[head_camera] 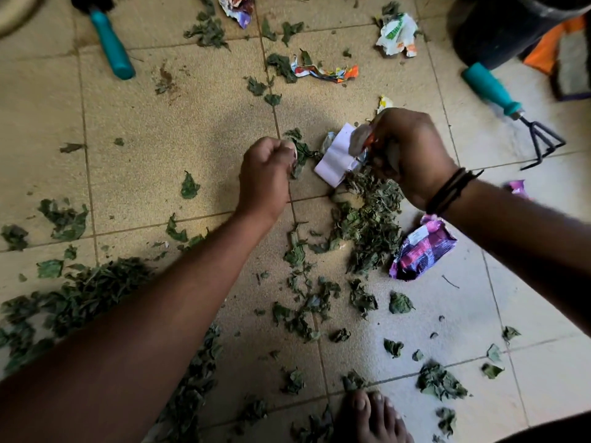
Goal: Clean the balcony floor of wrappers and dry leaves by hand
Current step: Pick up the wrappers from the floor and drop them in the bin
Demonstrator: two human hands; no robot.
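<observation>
Where the head camera looks down on the tiled balcony floor (144, 129), the right hand (412, 155) has its fingers curled round a bunch of wrappers (358, 145), among them a white paper piece (335, 158) whose long axis runs from upper right to lower left, its lower end near the floor. The left hand (265, 177) is fisted, fingertips pinching a dry leaf (300, 151) just beside that paper. A purple wrapper (419, 251) lies crumpled under the right wrist, long axis slanting from lower left to upper right; it carries a white label, but the print is too blurred to read. Farther off lie a white wrapper with green lettering (396, 35), illegible, and a twisted orange-and-white wrapper (326, 71) lying roughly left to right. Dry leaves (371, 219), green-grey and curled, are heaped below the right hand and scattered across the tiles. A teal-handled hand rake (511, 107) points its tines to the lower right; a teal-handled brush (112, 43) lies at upper left. A bare foot (371, 417) stands at the bottom edge.
</observation>
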